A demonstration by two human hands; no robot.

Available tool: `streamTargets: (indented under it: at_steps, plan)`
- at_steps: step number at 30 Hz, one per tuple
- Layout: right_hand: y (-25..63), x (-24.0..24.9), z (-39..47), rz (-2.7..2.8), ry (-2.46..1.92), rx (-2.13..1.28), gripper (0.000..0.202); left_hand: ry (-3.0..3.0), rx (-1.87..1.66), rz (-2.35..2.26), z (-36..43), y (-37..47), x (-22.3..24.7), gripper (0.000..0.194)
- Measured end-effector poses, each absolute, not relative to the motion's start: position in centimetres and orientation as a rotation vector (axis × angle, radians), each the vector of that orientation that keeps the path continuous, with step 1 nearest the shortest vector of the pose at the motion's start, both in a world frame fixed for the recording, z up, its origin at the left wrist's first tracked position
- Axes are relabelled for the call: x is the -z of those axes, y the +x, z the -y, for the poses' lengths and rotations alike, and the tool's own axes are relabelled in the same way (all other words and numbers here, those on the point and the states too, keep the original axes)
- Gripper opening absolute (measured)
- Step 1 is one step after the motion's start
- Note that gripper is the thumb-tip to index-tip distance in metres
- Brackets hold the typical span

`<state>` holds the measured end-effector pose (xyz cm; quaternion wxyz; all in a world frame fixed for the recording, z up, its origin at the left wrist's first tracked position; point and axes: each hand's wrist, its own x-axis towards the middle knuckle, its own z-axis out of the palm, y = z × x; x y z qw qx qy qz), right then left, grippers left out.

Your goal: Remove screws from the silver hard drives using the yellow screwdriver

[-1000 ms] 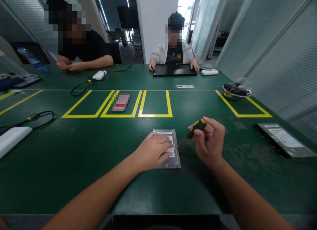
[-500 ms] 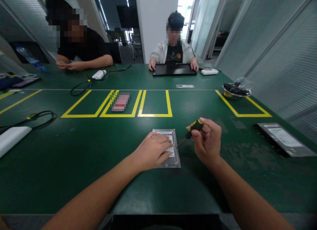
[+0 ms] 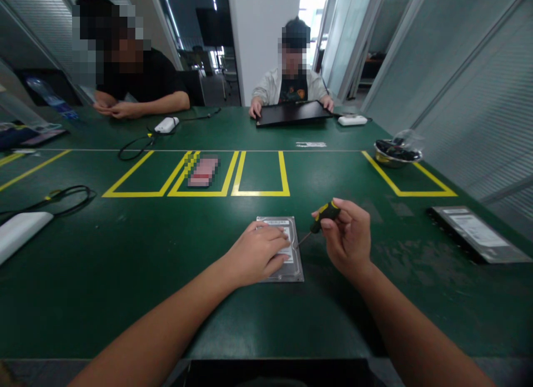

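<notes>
A silver hard drive (image 3: 295, 269) with a white label lies on the green table, partly covered by my left hand (image 3: 260, 252). That hand rests flat across its top, fingers stretched towards the right edge. In my right hand (image 3: 350, 234) is a screwdriver (image 3: 327, 214) with a black and yellow handle, gripped between thumb and fingers. Its thin shaft slants down to the left, and the tip meets the drive near its right edge. Whether the tip sits in a screw is too small to tell.
A second hard drive (image 3: 478, 231) lies at the right. Behind it stands a metal bowl (image 3: 397, 156) of dark items. Yellow tape (image 3: 260, 194) marks the table; a white box (image 3: 23, 231) and cable are left. Across sit two people, one holding a dark flat panel (image 3: 293, 114).
The screwdriver's handle and my right hand have shifted slightly left. My left hand stays on the hard drive. Across the table, the person's flat panel is tilted up at its right side.
</notes>
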<state>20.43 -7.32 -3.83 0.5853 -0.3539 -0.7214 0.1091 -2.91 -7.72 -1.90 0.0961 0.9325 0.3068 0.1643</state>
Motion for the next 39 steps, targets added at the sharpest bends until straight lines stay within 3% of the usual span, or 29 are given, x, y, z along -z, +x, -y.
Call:
streamTargets:
  at_steps: [17, 39]
  plan:
    - [20.2, 1.0, 7.8, 1.710, -0.895, 0.008, 0.051, 2.757, -0.512, -0.899, 7.7, -2.9, 1.9, 0.025]
    - [19.8, 0.5, 8.9, 1.743, -0.770, -0.002, 0.059, 2.780, -0.510, -0.888, 7.6, -2.9, 2.1, 0.026]
